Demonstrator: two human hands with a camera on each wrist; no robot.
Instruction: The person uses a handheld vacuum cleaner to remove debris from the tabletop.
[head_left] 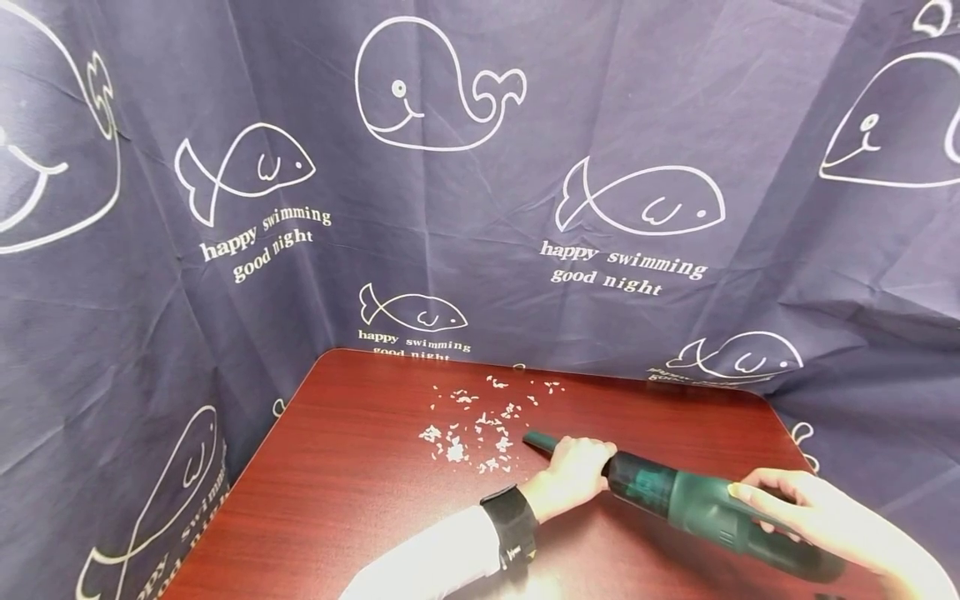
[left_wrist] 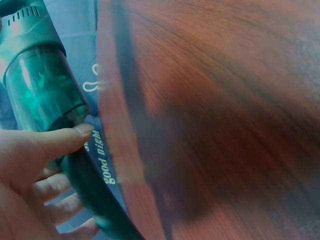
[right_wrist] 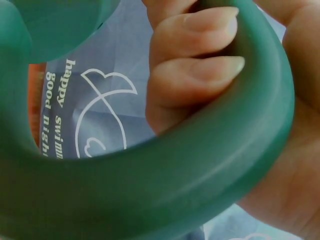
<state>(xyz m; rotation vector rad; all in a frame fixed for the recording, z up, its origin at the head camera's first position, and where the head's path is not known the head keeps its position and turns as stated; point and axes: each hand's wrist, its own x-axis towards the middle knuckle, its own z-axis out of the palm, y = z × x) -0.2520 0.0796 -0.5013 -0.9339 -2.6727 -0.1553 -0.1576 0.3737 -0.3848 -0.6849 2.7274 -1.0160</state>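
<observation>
A green handheld vacuum cleaner [head_left: 705, 508] points its narrow nozzle [head_left: 538, 440] leftward over the table, the tip right beside scattered white paper scraps [head_left: 455, 451]. My right hand [head_left: 813, 508] grips its looped handle [right_wrist: 165, 165], fingers curled round it in the right wrist view. At the front end, my left hand [head_left: 573, 475] holds the nozzle where it meets the see-through dust cup [left_wrist: 45, 85]. The left wrist view has the thumb lying across that joint and the fingers behind the nozzle. In the head view this hand hides the nozzle's middle part.
The scraps lie spread over the far middle of the red-brown wooden table [head_left: 337, 467]. A dark curtain [head_left: 465, 208] with white whale and fish drawings surrounds the table's back and sides. A black band [head_left: 512, 525] sits on my left wrist.
</observation>
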